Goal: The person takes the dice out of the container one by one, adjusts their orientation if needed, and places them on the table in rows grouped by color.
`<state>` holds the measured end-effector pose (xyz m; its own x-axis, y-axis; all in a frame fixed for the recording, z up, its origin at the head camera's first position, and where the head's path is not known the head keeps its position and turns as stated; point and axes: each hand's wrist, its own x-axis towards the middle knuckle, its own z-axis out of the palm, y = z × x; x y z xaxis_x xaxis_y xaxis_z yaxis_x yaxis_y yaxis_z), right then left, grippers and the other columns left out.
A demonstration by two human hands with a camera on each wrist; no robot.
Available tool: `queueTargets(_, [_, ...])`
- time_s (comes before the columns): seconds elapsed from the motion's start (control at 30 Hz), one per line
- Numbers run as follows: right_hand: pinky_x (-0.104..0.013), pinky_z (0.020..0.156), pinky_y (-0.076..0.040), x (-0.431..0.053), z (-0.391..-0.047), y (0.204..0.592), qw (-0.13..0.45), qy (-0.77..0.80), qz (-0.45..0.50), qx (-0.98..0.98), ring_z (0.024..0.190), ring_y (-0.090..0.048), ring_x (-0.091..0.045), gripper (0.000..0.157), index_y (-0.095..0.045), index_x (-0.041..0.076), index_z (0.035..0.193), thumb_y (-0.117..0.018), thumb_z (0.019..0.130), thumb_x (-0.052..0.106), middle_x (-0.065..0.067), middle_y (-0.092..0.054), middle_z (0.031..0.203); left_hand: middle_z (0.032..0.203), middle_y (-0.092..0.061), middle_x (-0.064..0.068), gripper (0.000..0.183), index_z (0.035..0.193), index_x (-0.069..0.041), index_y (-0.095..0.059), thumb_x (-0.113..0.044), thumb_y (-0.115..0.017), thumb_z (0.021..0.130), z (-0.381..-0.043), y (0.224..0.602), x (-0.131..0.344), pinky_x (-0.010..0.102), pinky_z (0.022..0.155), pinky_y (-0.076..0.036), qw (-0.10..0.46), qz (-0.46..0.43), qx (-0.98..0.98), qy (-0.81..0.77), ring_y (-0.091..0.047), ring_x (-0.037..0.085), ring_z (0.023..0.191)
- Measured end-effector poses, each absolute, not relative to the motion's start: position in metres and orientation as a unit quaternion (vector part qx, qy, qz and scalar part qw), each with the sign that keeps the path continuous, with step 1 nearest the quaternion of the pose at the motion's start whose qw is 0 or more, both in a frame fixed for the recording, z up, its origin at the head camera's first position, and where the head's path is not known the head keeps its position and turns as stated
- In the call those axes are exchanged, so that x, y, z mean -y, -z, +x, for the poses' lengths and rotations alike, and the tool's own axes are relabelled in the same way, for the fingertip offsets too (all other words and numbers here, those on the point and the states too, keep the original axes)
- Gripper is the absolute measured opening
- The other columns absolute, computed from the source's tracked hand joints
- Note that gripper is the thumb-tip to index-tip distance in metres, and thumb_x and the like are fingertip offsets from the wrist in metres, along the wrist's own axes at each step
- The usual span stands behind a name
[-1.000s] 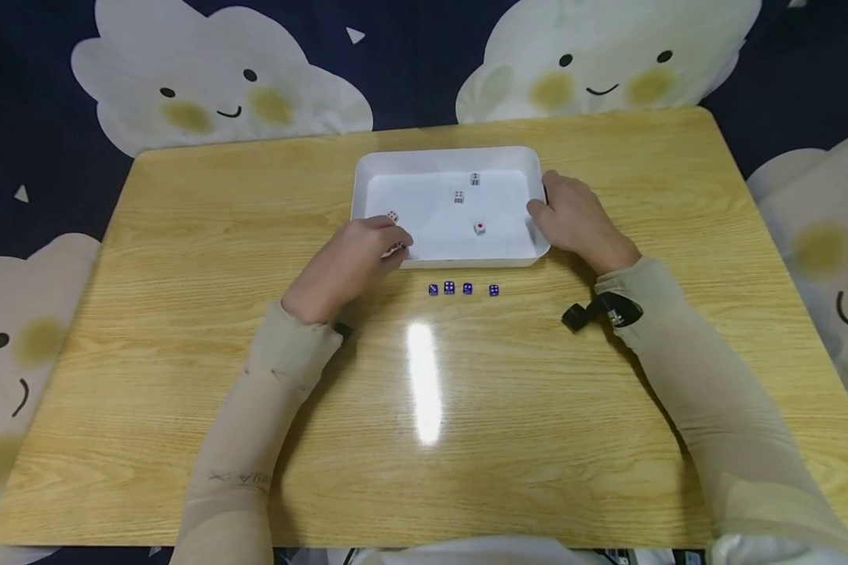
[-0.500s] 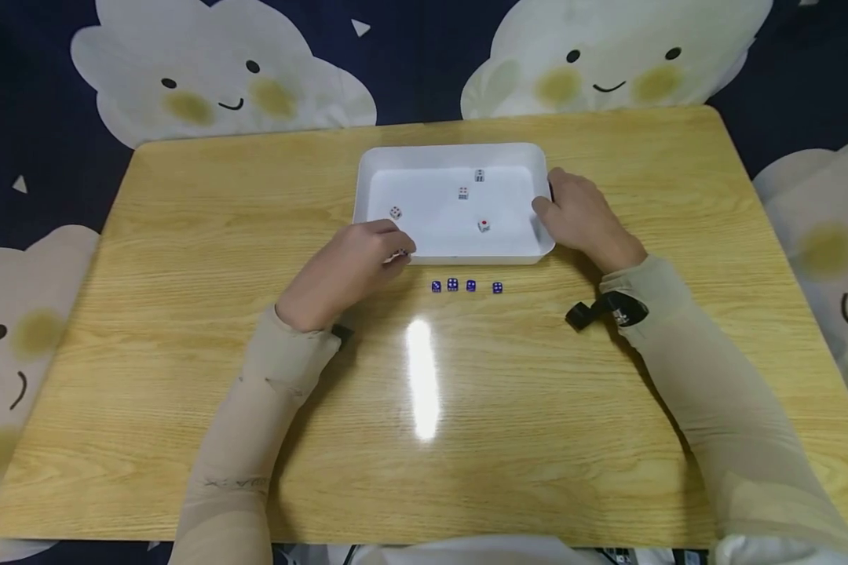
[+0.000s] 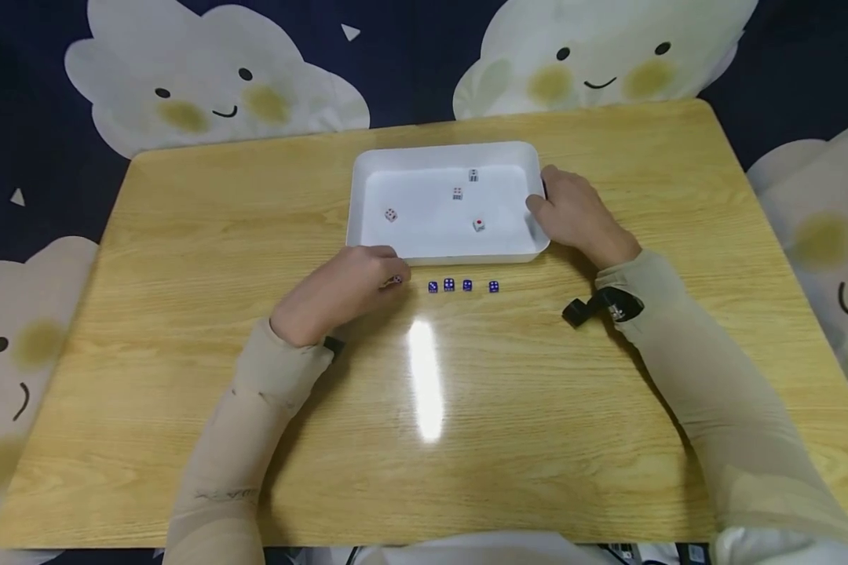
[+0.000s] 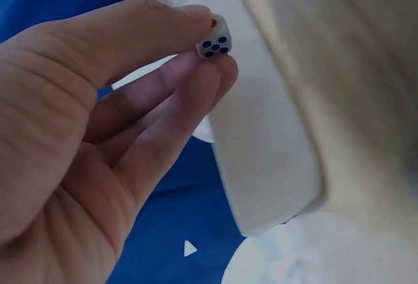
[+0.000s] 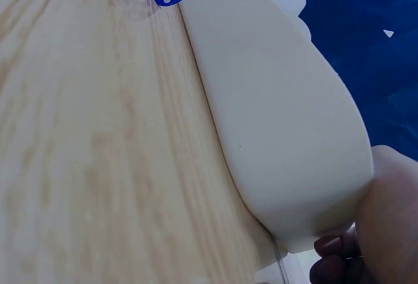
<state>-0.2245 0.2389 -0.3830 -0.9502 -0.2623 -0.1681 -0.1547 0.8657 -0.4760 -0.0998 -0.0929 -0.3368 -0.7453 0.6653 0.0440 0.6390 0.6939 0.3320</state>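
Note:
My left hand (image 3: pixel 339 289) pinches a white die (image 4: pixel 214 41) with blue and red pips between thumb and fingertips, just in front of the tray's near left corner. A shallow white tray (image 3: pixel 424 251) stands toward the back of the table, and several white dice lie in it, one (image 3: pixel 391 214) alone at its left. My right hand (image 3: pixel 581 213) grips the tray's right end, thumb over the rim; the right wrist view shows its fingers curled below the tray's wall (image 5: pixel 281 121). In front of the tray, several blue dice (image 3: pixel 449 285) form a row.
The wooden table (image 3: pixel 523 439) extends around the tray and reflects a bright light streak. Behind and beside it hangs a dark blue cloth (image 3: pixel 410 63) with cloud prints. A black wrist camera (image 3: pixel 593 308) sits on the right sleeve.
My left hand has drawn back from inside the tray's near left corner, over the rim toward me, with the white die. My right hand keeps its grip on the tray.

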Motion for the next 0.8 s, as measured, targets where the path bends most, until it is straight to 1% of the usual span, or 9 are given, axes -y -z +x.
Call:
queueTargets(0.23, [-0.042, 0.075, -0.04, -0.237, -0.225, 0.383, 0.116, 0.23, -0.106, -0.96, 0.094, -0.051, -0.036, 0.043, -0.049, -0.005, 0.122, -0.036, 0.104, 0.032, -0.023, -0.055, 0.106, 0.075, -0.056, 0.003, 0.027, 0.075, -0.012, -0.061, -0.005, -0.061, 0.101, -0.101, 0.347, 0.098, 0.026, 0.065, -0.043, 0.067, 0.343, -0.925, -0.148, -0.045, 0.013, 0.07])
queueTargets(0.4, [-0.041, 0.075, -0.04, -0.237, -0.225, 0.382, 0.125, 0.231, -0.099, -0.96, 0.095, -0.051, -0.036, 0.045, -0.048, -0.004, 0.125, -0.036, 0.104, 0.033, -0.022, -0.055, 0.109, 0.071, -0.048, 0.001, 0.03, 0.07, -0.013, -0.057, 0.001, -0.061, 0.097, -0.103, 0.347, 0.103, 0.027, 0.065, -0.037, 0.092, 0.321, -0.934, -0.13, -0.041, 0.014, 0.07])
queueTargets(0.53, [-0.041, 0.075, -0.04, -0.236, -0.225, 0.382, 0.124, 0.231, -0.098, -0.96, 0.095, -0.052, -0.035, 0.045, -0.049, -0.005, 0.126, -0.036, 0.104, 0.033, -0.022, -0.056, 0.109, 0.07, -0.039, -0.001, 0.034, 0.066, -0.013, -0.051, 0.006, -0.057, 0.094, -0.103, 0.348, 0.107, 0.027, 0.064, -0.033, 0.106, 0.304, -0.939, -0.122, -0.037, 0.014, 0.069])
queueTargets(0.67, [-0.041, 0.075, -0.041, -0.236, -0.225, 0.382, 0.123, 0.231, -0.098, -0.96, 0.096, -0.052, -0.036, 0.046, -0.049, -0.005, 0.127, -0.036, 0.104, 0.032, -0.023, -0.057, 0.109, 0.07, -0.036, -0.001, 0.036, 0.066, -0.013, -0.048, 0.008, -0.056, 0.093, -0.103, 0.348, 0.109, 0.028, 0.064, -0.031, 0.11, 0.297, -0.941, -0.121, -0.036, 0.015, 0.07])
queueTargets(0.8, [-0.042, 0.076, -0.041, -0.237, -0.225, 0.382, 0.123, 0.229, -0.097, -0.961, 0.096, -0.053, -0.036, 0.046, -0.049, -0.005, 0.128, -0.036, 0.104, 0.032, -0.023, -0.057, 0.11, 0.07, -0.037, -0.001, 0.034, 0.067, -0.012, -0.05, 0.008, -0.055, 0.094, -0.103, 0.348, 0.109, 0.028, 0.064, -0.032, 0.103, 0.301, -0.941, -0.118, -0.036, 0.014, 0.07])
